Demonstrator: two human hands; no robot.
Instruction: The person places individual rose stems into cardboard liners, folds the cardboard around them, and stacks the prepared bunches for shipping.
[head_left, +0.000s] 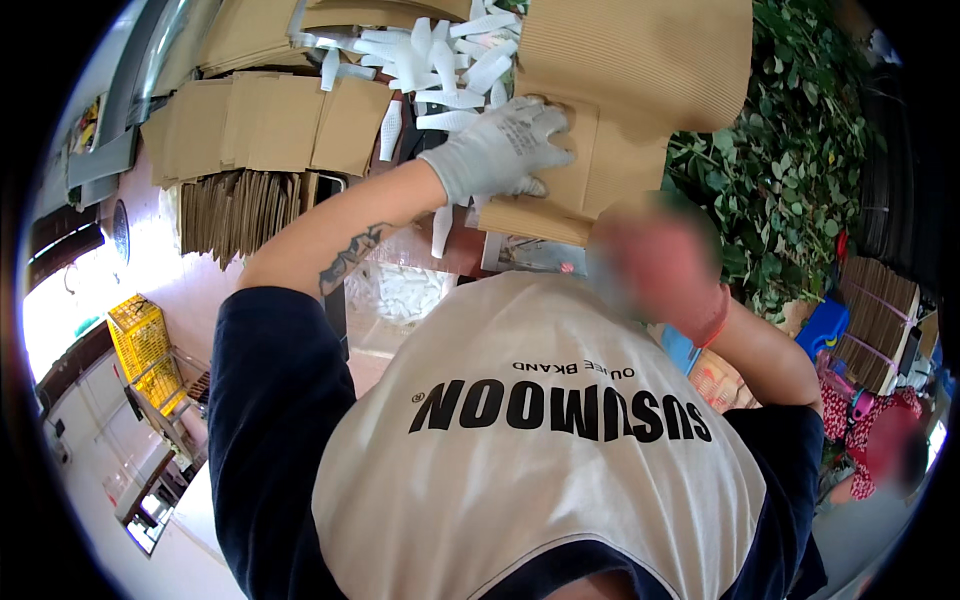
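Observation:
My left hand [503, 150], in a pale grey work glove, lies on a brown corrugated cardboard sheet [635, 60] with its fingers spread. The sheet has creases and a folded flap at its near left side. My right hand [665, 265], in a reddish glove, is at the near right edge of the cardboard. Blur covers its fingers, so whether it grips the edge cannot be made out. Loose white netted sleeves [410, 60] lie in a heap just left of the cardboard.
A pile of leafy green stems [790, 170] spreads to the right. Flattened cardboard pieces [270, 125] are stacked on the left, with a clear bag of white pieces [395, 293] nearer me. Tied cardboard bundles [872, 320] and another person [865, 430] are at the right; a yellow crate [145, 345] stands far left.

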